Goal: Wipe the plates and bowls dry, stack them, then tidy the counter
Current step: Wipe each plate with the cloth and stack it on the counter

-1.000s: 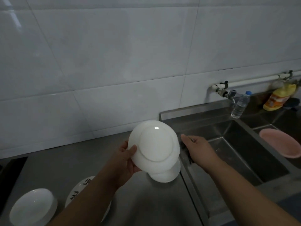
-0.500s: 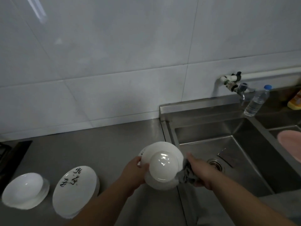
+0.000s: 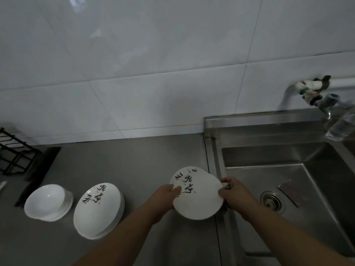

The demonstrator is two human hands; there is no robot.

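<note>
A white plate (image 3: 199, 200) with black brush writing is held face up between both hands, over the counter beside the sink's edge. My left hand (image 3: 165, 198) grips its left rim. My right hand (image 3: 235, 194) holds its right rim together with a dark grey cloth (image 3: 224, 205), mostly hidden under the plate. Another written plate (image 3: 184, 172) peeks out just behind it. On the counter to the left stands a stack of written plates (image 3: 98, 208), and further left a stack of plain white bowls (image 3: 48, 201).
A steel sink (image 3: 288, 189) with a drain (image 3: 271, 201) lies to the right. A tap (image 3: 324, 104) and a clear bottle (image 3: 340, 125) are at the far right. A black stove grate (image 3: 13, 152) sits at the left edge. The tiled wall rises behind.
The plate has been turned from underside up to written face up and lowered over the counter. My right hand has taken up the cloth and moved onto the plate's right rim. The view tilted down and left.
</note>
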